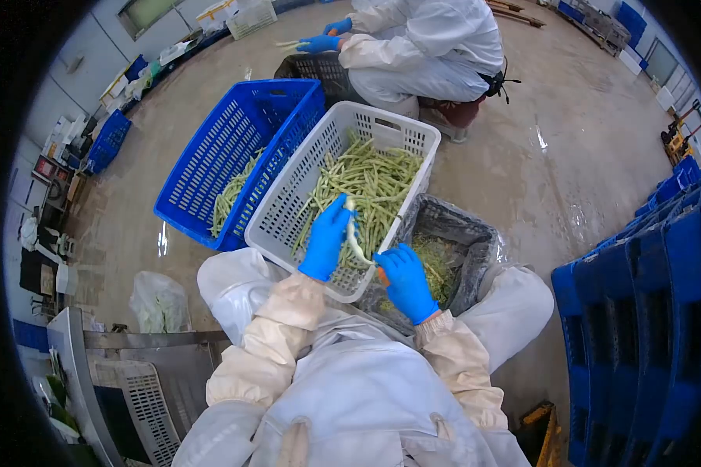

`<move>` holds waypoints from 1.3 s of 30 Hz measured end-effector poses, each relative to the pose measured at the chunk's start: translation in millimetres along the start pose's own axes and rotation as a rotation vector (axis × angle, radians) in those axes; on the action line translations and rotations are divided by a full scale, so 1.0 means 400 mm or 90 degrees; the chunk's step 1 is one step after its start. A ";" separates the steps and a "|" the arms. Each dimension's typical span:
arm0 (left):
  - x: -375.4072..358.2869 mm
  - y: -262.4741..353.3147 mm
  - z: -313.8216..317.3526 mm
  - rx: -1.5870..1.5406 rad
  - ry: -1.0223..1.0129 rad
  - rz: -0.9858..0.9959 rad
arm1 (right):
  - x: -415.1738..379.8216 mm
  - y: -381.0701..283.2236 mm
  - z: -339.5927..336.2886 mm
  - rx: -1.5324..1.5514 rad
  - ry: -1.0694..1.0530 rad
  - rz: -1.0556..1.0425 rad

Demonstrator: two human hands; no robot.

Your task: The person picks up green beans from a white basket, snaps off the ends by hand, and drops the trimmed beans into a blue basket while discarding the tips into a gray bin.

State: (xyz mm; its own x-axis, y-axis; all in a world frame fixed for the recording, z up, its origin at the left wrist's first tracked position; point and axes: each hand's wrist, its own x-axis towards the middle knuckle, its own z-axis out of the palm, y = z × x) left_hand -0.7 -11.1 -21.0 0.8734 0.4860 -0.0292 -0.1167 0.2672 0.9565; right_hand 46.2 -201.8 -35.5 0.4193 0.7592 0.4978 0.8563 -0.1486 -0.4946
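Observation:
My left hand (pixel 325 240), in a blue glove, is closed on the upper end of a pale green bean (pixel 355 238) above the white crate. The bean's lower end reaches my gloved right hand (pixel 406 283). Its fingers are bent around a small orange tool (pixel 382 276), most of it hidden, so its kind cannot be made out. Under my hands stands the white perforated crate (pixel 269 243), with many green beans (pixel 374 180) heaped in it. A bin lined with dark plastic (pixel 475 233) sits just beyond my right hand, holding green trimmings (pixel 438 261).
A blue crate (pixel 199 167) with some beans stands left of the white one. Ahead, a crouching co-worker (pixel 436 50) in white, with blue gloves, holds beans over a dark crate (pixel 323 74). Stacked blue pallets (pixel 639 327) rise at right; a metal frame (pixel 156 339) is at left.

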 end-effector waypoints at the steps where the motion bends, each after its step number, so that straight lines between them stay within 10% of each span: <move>1: -0.009 0.002 0.010 0.378 0.100 0.174 | -0.002 -0.001 0.002 -0.007 -0.021 0.000; 4: -0.054 0.019 0.015 0.888 -0.242 0.492 | -0.009 0.011 0.011 -0.031 -0.054 0.003; 15: -0.078 -0.035 -0.027 0.833 -0.455 0.304 | -0.032 0.011 0.023 0.085 -0.151 0.107; 18: -0.097 -0.047 -0.019 0.816 -0.378 0.376 | -0.042 0.019 0.051 0.072 -0.147 0.137; 20: -0.106 -0.064 -0.005 0.751 -0.219 0.344 | -0.037 0.007 0.070 0.460 0.014 0.411; 24: -0.112 -0.092 0.025 0.602 -0.085 0.335 | -0.018 -0.010 0.067 0.756 0.132 0.507; 29: -0.053 -0.005 -0.072 0.268 0.185 0.054 | -0.050 0.039 0.095 0.778 0.216 0.567; 31: -0.009 0.064 -0.150 -0.326 0.167 0.045 | -0.056 0.080 0.073 0.781 0.294 0.592; 35: 0.067 0.228 -0.383 -0.355 0.312 0.125 | -0.094 0.179 0.033 0.698 0.491 0.705; 39: 0.105 0.443 -0.497 0.038 0.362 0.290 | -0.129 0.242 0.021 0.272 0.344 0.656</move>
State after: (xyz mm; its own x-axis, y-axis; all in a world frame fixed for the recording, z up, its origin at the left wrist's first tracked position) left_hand -78.7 221.9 89.7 0.3616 0.8998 0.2442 -0.3701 -0.1019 0.9234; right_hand 104.7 -250.3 -115.0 0.9960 0.0379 -0.0809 -0.0703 -0.2260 -0.9716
